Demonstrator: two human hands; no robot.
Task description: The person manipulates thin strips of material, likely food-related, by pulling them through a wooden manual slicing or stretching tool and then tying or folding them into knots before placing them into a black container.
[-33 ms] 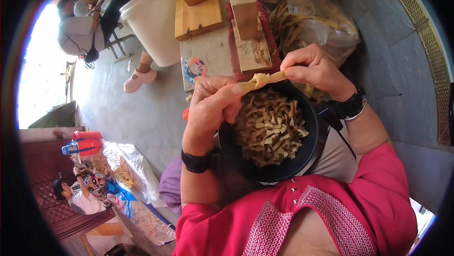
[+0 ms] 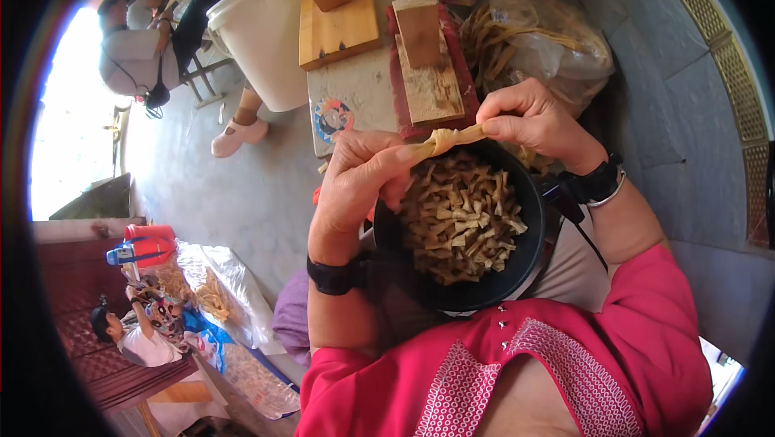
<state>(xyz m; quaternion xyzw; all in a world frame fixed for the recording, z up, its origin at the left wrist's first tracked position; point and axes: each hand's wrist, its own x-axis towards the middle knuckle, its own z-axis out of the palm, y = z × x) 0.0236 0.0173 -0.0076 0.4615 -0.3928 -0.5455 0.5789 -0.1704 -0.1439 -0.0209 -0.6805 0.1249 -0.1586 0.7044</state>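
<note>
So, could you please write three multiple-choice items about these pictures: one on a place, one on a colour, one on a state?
1. Where is the tan knotted strip?
A. over the round black bowl
B. on the wooden blocks
C. in the white bucket

2. What colour is the person's embroidered sleeve?
A. blue
B. red
C. green

3. How is the strip held?
A. lying loose
B. by one hand
C. pinched between the left hand and right hand

Answers: 1 A, it hangs above the bowl's rim; 2 B, the fabric is red; 3 C, fingers grip each end.
</note>
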